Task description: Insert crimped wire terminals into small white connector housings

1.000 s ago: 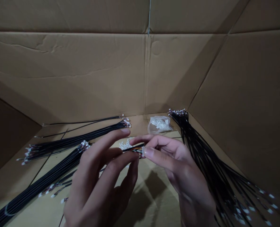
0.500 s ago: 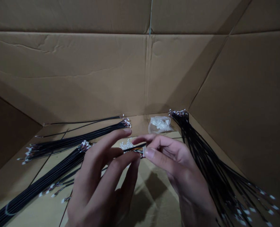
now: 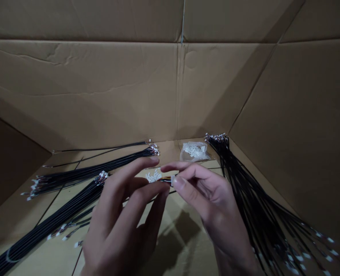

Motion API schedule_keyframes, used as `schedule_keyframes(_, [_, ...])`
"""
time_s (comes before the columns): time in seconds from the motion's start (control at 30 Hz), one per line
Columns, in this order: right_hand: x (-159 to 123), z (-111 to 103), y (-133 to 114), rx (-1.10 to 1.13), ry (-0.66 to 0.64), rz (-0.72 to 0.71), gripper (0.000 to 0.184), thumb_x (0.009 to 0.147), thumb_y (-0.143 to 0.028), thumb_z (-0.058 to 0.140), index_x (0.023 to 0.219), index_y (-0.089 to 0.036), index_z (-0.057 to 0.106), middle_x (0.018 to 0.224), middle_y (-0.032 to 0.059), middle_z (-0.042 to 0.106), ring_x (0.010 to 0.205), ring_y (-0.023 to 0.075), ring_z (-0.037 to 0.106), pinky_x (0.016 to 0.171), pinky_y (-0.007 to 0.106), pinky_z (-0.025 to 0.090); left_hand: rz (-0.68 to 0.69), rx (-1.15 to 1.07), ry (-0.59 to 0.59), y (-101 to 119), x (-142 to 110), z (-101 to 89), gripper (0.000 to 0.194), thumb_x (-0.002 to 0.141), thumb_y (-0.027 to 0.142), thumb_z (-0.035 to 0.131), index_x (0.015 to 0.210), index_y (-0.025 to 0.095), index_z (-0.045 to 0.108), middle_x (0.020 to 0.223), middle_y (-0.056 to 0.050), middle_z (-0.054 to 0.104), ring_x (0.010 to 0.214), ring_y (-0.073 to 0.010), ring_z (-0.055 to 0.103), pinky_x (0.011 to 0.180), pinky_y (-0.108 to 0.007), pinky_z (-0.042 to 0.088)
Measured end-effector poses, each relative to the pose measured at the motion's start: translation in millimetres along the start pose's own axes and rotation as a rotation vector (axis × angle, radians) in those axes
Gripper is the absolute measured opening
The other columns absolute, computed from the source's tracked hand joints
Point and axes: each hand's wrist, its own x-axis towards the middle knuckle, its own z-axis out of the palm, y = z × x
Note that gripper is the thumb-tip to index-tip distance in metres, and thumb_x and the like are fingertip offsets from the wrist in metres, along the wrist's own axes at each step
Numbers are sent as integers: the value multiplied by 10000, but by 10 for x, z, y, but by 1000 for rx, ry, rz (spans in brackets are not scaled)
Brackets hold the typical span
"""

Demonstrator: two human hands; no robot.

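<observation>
Between my two hands, near the middle of the head view, is a wire cable with thin coloured wires running into a small white connector. My right hand pinches the connector between thumb and fingers. My left hand is closed around the wires just left of it, its forefinger raised. Part of the cable is hidden behind my left fingers. Just behind the fingertips, a small heap of loose white connectors lies on the cardboard.
A clear plastic bag of white pieces lies at the back. Black cable bundles lie on the left, one farther back and one nearer. A large cable bundle spreads along the right. Cardboard walls stand around.
The white connector and my right fingertips have shifted slightly left. The coloured wires now lie a little differently between my hands; my left hand has barely moved.
</observation>
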Motion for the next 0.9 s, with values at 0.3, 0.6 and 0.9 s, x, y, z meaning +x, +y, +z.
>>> schedule_keyframes(0.3, [58, -43, 6, -224, -51, -229, 111, 960, -215, 704, 851, -239, 710, 1053, -11, 786, 1047, 184, 709, 962, 360, 494, -63, 56, -109, -89, 6, -127, 96, 1018, 179, 644, 1041, 266, 677, 1159, -1, 725, 942, -131, 728, 830, -238, 594])
schedule_keyframes(0.6, [110, -116, 31, -325, -121, -310, 298, 1059, -274, 581, 772, -222, 640, 1081, 25, 712, 1078, 163, 649, 957, 303, 476, -5, -109, -206, -207, -12, 2, 150, 1050, 286, 597, 1175, 256, 675, 1102, -13, 783, 846, -124, 760, 767, -196, 594])
schedule_keyframes(0.9, [404, -469, -359, -87, 85, -253, 261, 973, -251, 652, 722, -227, 720, 673, -27, 596, 611, 118, 503, 582, 262, 394, -297, -362, -586, -600, 220, -414, 345, 919, 574, 663, 977, 260, 795, 427, 84, 525, 312, -90, 426, 320, -169, 351])
